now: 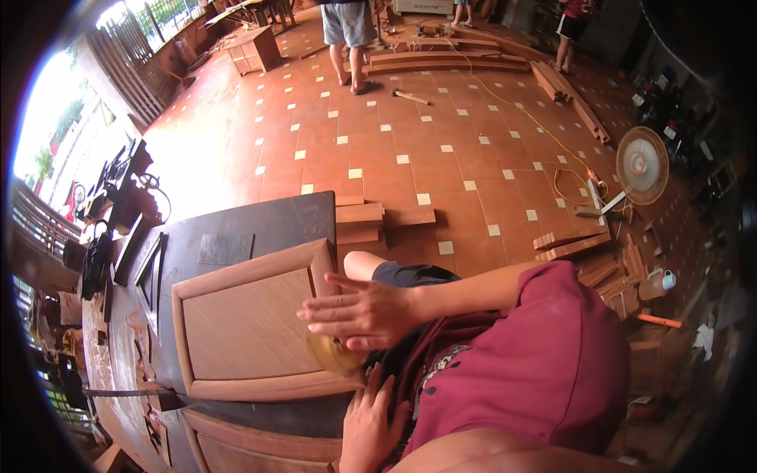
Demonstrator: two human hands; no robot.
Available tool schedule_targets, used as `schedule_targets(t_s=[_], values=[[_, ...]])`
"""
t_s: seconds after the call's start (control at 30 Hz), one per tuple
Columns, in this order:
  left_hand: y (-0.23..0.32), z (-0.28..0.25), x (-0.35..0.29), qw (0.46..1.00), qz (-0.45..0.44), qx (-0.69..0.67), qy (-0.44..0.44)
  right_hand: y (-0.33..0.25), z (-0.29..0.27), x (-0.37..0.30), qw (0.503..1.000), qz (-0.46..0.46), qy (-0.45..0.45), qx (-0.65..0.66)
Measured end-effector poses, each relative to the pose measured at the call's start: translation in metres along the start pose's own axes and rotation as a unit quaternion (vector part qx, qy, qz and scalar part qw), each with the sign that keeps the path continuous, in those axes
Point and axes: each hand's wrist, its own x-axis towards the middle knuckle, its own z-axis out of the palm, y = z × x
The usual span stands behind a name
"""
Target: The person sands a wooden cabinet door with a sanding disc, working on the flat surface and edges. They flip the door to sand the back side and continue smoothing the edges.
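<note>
A wooden panel door [244, 327] with a raised frame lies flat on a dark board in front of me. My right hand [363, 314] is over the edge of the frame nearest me, its fingers stretched out and apart. Just beneath it is a yellowish, rounded flat piece [335, 355], blurred; whether the hand touches it I cannot tell. My left hand [374, 422] lies with its fingers extended near the frame's near corner, with nothing visible in it. Part of a second framed panel [268, 441] lies beside the first one, at the bottom.
A dark, flat rectangular piece [226, 248] rests on the dark board [296, 217]. Stacked wood blocks [363, 217] stand beyond it. To the right are a fan [643, 162] and piled timber [579, 244]. A hammer [410, 97] lies on the tiles; people stand farther off.
</note>
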Motion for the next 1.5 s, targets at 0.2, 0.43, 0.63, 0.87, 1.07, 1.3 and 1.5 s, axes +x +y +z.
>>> schedule_targets(t_s=[0.2, 0.43, 0.63, 0.87, 1.07, 1.3, 1.5], values=[[0.008, -0.006, 0.003, 1.000, 0.004, -0.021, 0.011, 0.058, -0.010, 0.013, 0.990, 0.101, 0.074, -0.072], [0.010, -0.009, 0.007, 1.000, 0.021, -0.009, 0.020, 0.027, 0.001, 0.005, 0.993, 0.087, 0.073, 0.009], [0.012, -0.010, 0.006, 1.000, 0.012, -0.003, 0.007, -0.023, 0.017, -0.011, 0.995, 0.070, 0.046, 0.061], [0.012, -0.009, 0.005, 1.000, 0.020, 0.000, 0.008, 0.030, 0.010, -0.001, 0.988, 0.115, 0.093, -0.039], [0.010, -0.009, 0.006, 1.000, 0.021, -0.001, 0.009, 0.047, 0.018, 0.000, 0.976, 0.152, 0.148, -0.053], [0.002, -0.001, 0.001, 0.997, -0.054, -0.011, -0.054, -0.031, 0.061, -0.017, 0.975, 0.029, 0.193, 0.107], [0.009, -0.009, -0.001, 0.979, -0.136, -0.025, -0.149, -0.040, 0.064, -0.023, 0.971, -0.038, 0.218, 0.089]])
